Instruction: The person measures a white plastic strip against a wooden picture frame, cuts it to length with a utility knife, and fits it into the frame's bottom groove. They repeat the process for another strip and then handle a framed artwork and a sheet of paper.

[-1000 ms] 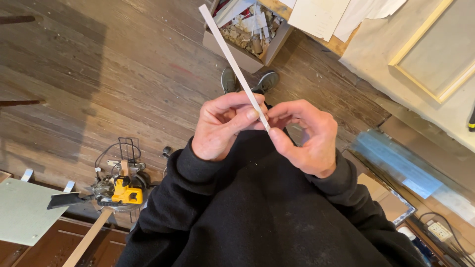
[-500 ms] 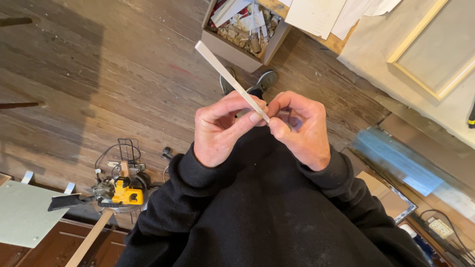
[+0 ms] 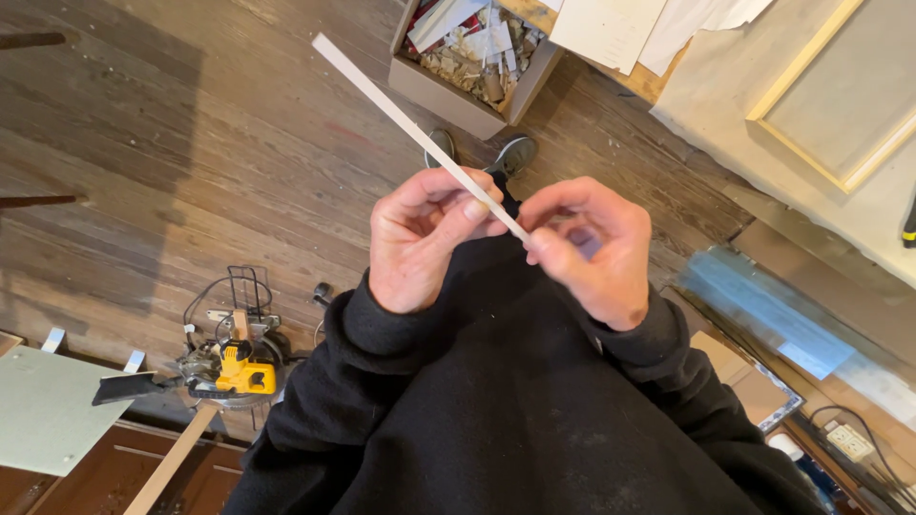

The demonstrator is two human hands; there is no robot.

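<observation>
Both hands, left hand (image 3: pixel 420 243) and right hand (image 3: pixel 587 248), pinch a thin white strip (image 3: pixel 410 129) at frame centre. It slants toward the upper left, above the wooden floor (image 3: pixel 172 172).

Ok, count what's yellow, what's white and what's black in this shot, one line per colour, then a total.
Yellow: 1, the miter saw on the floor
White: 1, the thin strip in the grip of the left hand and right hand
Black: 1, the sweatshirt
Total: 3
</observation>
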